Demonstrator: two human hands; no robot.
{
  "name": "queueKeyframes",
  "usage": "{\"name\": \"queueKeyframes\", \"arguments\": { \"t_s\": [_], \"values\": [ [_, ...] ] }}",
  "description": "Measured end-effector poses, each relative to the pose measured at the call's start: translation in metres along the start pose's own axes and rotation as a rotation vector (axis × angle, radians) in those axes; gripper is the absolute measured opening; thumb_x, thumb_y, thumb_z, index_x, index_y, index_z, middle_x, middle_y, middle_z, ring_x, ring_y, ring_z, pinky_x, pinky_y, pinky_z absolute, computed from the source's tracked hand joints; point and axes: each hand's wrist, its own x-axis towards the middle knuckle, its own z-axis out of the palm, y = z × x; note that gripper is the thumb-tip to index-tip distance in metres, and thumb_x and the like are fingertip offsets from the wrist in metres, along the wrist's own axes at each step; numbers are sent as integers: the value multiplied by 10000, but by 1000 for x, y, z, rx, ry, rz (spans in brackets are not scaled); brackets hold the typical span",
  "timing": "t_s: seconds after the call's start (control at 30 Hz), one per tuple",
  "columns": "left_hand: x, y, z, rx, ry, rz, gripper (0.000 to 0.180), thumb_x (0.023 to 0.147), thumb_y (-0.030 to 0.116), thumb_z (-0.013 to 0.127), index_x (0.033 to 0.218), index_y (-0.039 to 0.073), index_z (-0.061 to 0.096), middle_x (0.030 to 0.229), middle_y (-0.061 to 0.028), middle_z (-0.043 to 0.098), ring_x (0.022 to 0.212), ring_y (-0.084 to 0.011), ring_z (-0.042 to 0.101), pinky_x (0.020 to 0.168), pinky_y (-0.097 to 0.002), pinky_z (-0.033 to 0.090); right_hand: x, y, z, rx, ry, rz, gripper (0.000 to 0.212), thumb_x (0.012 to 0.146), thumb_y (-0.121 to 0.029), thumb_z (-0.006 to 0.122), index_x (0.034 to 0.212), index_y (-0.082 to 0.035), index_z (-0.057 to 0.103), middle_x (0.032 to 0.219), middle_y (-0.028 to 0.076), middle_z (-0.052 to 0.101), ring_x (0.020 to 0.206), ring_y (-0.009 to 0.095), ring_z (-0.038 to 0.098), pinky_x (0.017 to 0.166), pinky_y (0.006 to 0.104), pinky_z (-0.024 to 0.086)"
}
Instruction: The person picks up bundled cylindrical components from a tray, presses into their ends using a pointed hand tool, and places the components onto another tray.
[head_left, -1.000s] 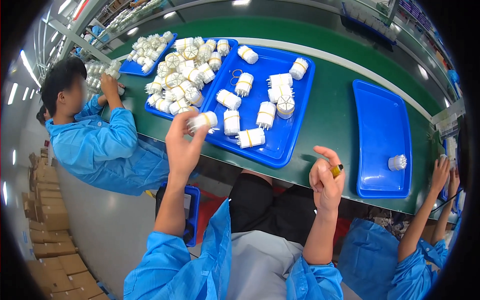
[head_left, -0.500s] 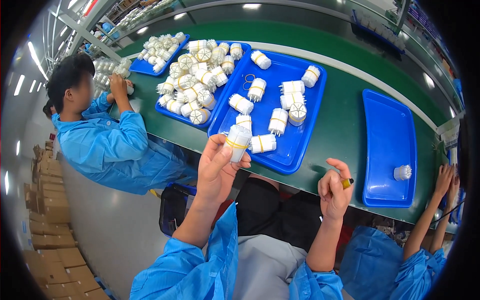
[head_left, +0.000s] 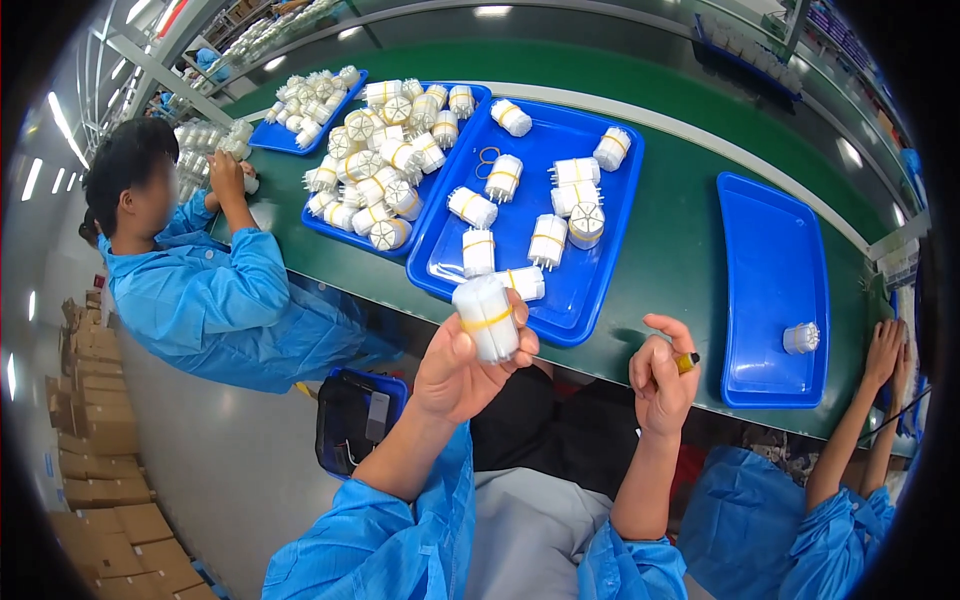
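My left hand (head_left: 455, 365) is closed round a white cylindrical plastic part (head_left: 487, 318) with a yellow band about its middle, holding it in front of the near edge of the middle tray. My right hand (head_left: 662, 385) is curled round a yellow pen-like tool (head_left: 686, 362) with a black end; most of its length is hidden in the fingers. That hand is off the table edge, its index finger partly raised. Several similar banded white parts, one of them (head_left: 547, 242) with pins at its lower end, lie in the blue middle tray (head_left: 572, 322).
Left of it, another blue tray (head_left: 340, 232) is heaped with such parts, and a smaller tray (head_left: 275, 138) stands beyond. The right tray (head_left: 765, 385) holds one white part (head_left: 801, 338). A co-worker (head_left: 195, 270) works at left; another person's hands (head_left: 885, 352) are at far right.
My left hand has moved slightly right and toward me, and the white part in it has turned to show more of its side. My right hand stays almost still.
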Motion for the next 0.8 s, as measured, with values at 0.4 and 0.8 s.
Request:
{"name": "queueKeyframes", "arguments": {
  "t_s": [0.4, 0.8],
  "values": [
    [11, 3, -1, 687, -412, 320, 415, 751, -22, 775, 1113, 47, 583, 1203, -136, 553, 1186, -394, 584, 974, -516, 486, -1, 0, -2, -47, 15, 10, 411, 946, -222, 579, 1211, 88, 527, 584, -7, 454, 487, 38, 358, 430, 197, 226],
    [17, 14, 17, 1600, -468, 687, 490, 611, -116, 729, 1047, 92, 649, 1138, -99, 621, 1082, -337, 620, 912, -436, 528, -1, -1, -2, -32, -19, 27, 409, 954, -232, 589, 1210, 83, 537, 586, -3, 475, 494, 34, 363, 438, 197, 225]
  ]
}}
